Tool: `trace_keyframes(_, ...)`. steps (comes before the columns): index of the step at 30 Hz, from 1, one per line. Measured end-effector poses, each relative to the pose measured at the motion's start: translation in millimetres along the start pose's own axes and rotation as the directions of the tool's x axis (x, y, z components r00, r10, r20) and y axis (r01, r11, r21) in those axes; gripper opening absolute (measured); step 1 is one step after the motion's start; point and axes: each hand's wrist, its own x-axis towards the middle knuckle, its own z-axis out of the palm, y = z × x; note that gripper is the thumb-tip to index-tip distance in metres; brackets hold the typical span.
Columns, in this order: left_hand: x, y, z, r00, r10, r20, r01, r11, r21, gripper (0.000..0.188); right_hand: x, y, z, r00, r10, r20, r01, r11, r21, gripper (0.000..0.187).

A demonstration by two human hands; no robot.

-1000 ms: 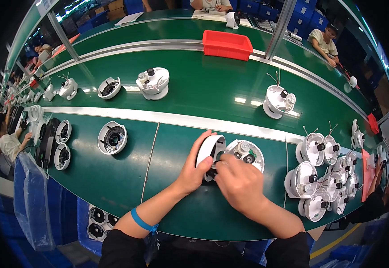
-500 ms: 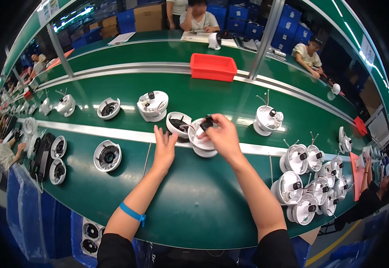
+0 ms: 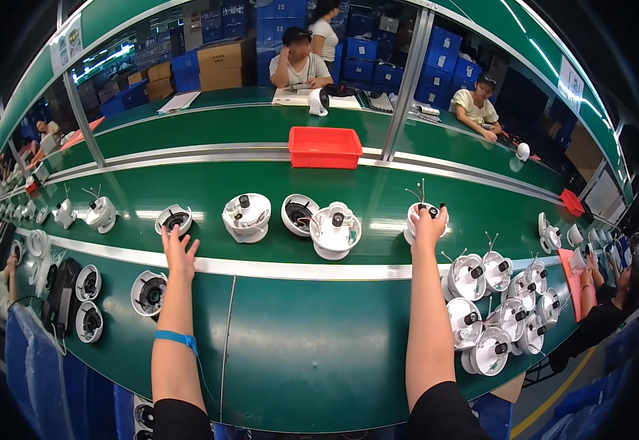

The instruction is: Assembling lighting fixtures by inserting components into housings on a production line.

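Observation:
My right hand (image 3: 429, 224) grips a white camera base (image 3: 410, 232) by the small black part on top, with thin wires rising behind it. The hand covers much of that base. My left hand (image 3: 179, 255) has its fingers apart, the tips beside a white ring-shaped housing (image 3: 164, 221) with a black inside. Between my hands, a white base with a black cylinder (image 3: 325, 238) stands against a tilted white housing (image 3: 290, 213). Another white base (image 3: 246, 226) stands to their left. Below my left hand sits another open housing (image 3: 147, 292), partly behind the forearm.
Several white camera bases (image 3: 492, 350) crowd the bench at right. A red bin (image 3: 325, 149) stands at the far rail. More housings (image 3: 89, 323) lie left, by a black case (image 3: 59, 290). Across the line sit people (image 3: 301, 67); another person works at far right.
My hands have moved apart, the right away from the middle base to the wired one at right, the left outward to the housing at left. The middle base and housing now stand untouched.

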Motion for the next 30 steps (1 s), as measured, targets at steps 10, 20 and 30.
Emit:
trace_keyframes(10, -36, 11, -6, 0.755, 0.655, 0.022, -0.472, 0.52, 0.712, 0.045, -68, -86, -63, 0.766, 0.108, 0.634, 0.263, 0.848, -0.461, 0.033)
trace_keyframes(20, -165, 32, 42, 0.86, -0.328, 0.391, 0.433, 0.875, -0.216, 0.035, -153, -112, -87, 0.457, 0.157, 0.875, 0.593, 0.68, -0.432, 0.05)
trace_keyframes(30, -257, 21, 77, 0.595, -0.502, 0.628, 0.678, 0.733, -0.057, 0.056, -174, -103, -63, 0.071, -0.064, 0.995, 0.752, 0.659, -0.011, 0.033)
